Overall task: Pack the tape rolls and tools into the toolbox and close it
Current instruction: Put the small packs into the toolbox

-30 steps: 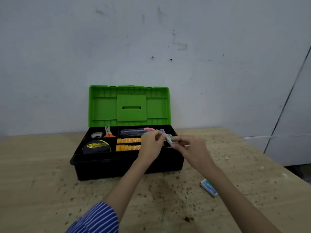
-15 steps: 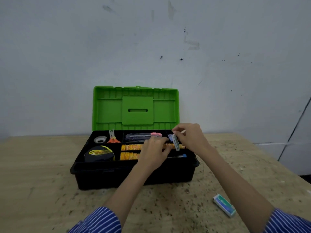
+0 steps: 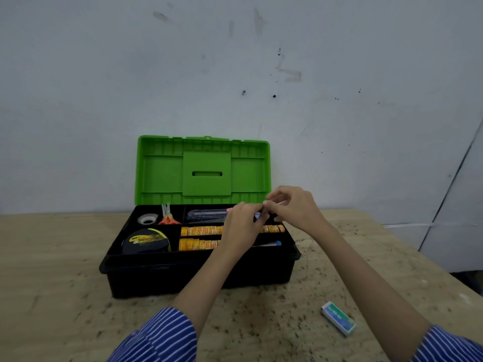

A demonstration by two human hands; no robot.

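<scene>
The black toolbox [image 3: 162, 273] stands open on the table, its green lid [image 3: 203, 171] upright. Its tray holds a clear tape roll [image 3: 147, 218], orange-handled pliers [image 3: 167, 216], a black-and-yellow tape measure [image 3: 146, 241], a utility knife [image 3: 206, 215] and two rows of small yellow tape rolls [image 3: 200, 230]. Over the tray's back right corner, my left hand [image 3: 243, 226] and my right hand [image 3: 292, 207] meet. Together they pinch a small pale box [image 3: 258, 215], mostly hidden by the fingers.
A small white-and-green box [image 3: 338, 317] lies on the speckled wooden table [image 3: 52, 296] to the right of my right forearm. A grey wall stands close behind the toolbox. The table's right edge drops off at the far right.
Both hands have carried the small box from the toolbox's front right corner back and up to the tray's rear right. The view has shifted closer.
</scene>
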